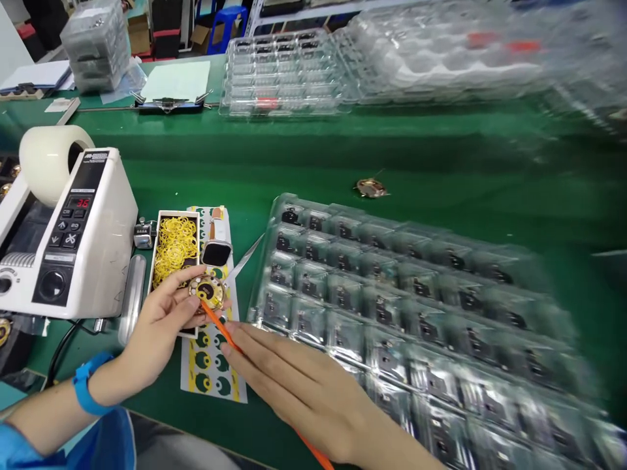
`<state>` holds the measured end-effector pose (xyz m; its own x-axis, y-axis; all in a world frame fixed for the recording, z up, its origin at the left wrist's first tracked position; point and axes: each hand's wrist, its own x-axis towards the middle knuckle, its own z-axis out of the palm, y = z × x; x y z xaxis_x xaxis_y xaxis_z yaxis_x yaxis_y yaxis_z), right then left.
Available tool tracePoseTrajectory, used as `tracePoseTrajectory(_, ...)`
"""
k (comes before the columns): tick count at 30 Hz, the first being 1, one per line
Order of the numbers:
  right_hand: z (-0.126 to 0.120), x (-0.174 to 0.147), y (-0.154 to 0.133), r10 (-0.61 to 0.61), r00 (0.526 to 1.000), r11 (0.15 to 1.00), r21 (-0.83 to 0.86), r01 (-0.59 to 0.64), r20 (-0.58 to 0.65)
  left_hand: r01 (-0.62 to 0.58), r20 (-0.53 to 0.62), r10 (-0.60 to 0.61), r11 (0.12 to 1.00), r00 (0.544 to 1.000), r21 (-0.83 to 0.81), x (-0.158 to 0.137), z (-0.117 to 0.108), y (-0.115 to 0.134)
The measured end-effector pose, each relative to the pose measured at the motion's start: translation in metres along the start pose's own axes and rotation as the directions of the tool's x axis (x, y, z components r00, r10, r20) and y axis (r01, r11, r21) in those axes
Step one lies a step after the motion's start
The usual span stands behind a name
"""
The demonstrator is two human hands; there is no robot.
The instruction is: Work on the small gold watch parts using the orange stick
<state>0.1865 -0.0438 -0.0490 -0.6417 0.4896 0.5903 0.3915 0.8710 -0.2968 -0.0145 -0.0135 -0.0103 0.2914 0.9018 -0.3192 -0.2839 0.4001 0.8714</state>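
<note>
My left hand (164, 313), wearing a blue wristband (88, 385), pinches a round gold-rimmed part (208, 292), like a watch case, with a dark and yellow centre. My right hand (304, 385) grips a slim orange stick-like tool (219, 324); its tip meets the part's face, near my left thumb. Below the hands lies a sheet of yellow and dark green stickers (202, 378). Just behind them are a white box of yellow rings (175, 251) and a square-faced watch (217, 253) with a brown strap. A pale pointed strip (247, 258) sticks out beside the round part.
Clear compartment trays (343, 297) holding small black parts cover the right side. Left stands a white tape dispenser (98, 228). Another round gold part (371, 188) lies farther back on the green mat. Along the rear shelf are more clear trays (289, 72) and a clipboard (171, 81).
</note>
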Motion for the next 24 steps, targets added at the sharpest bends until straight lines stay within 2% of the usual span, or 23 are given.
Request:
tracePoseTrajectory(4,-0.009,0.002,0.003,-0.059,0.998,0.998,-0.003,0.059,0.038,0.025,0.01,-0.025,0.998,1.0,-0.054,0.001,0.0,0.001)
tracePoseTrajectory(7,-0.021,0.006,0.0,0.074,0.997,0.996,0.044,-0.073,-0.015,-0.009,0.059,0.015,0.995,0.998,-0.103,0.0,0.003,0.002)
tracePoseTrajectory(10,-0.028,0.012,-0.003,0.264,0.959,0.963,0.088,-0.255,-0.107,-0.042,0.103,0.056,0.991,0.993,-0.124,-0.002,0.008,0.002)
tracePoseTrajectory(13,-0.024,0.019,-0.007,0.347,0.908,0.937,0.119,-0.328,-0.233,-0.041,0.14,0.06,0.991,0.988,-0.131,-0.004,0.012,-0.001)
tracePoseTrajectory(16,-0.015,0.023,-0.008,0.372,0.878,0.928,0.146,-0.343,-0.301,-0.021,0.137,0.041,0.989,0.99,-0.145,-0.004,0.014,-0.005)
tracePoseTrajectory(19,-0.008,0.023,-0.006,0.283,0.912,0.959,0.069,-0.275,-0.297,-0.002,0.117,0.021,0.987,0.993,-0.159,-0.003,0.014,-0.007)
tracePoseTrajectory(22,-0.003,0.019,-0.003,0.058,0.974,0.986,-0.14,-0.09,-0.217,-0.002,0.1,0.019,0.985,0.995,-0.172,-0.003,0.013,-0.007)
tracePoseTrajectory(24,-0.002,0.018,-0.002,-0.053,0.988,0.969,-0.248,0.014,-0.148,-0.006,0.083,0.021,0.984,0.996,-0.176,-0.002,0.012,-0.006)
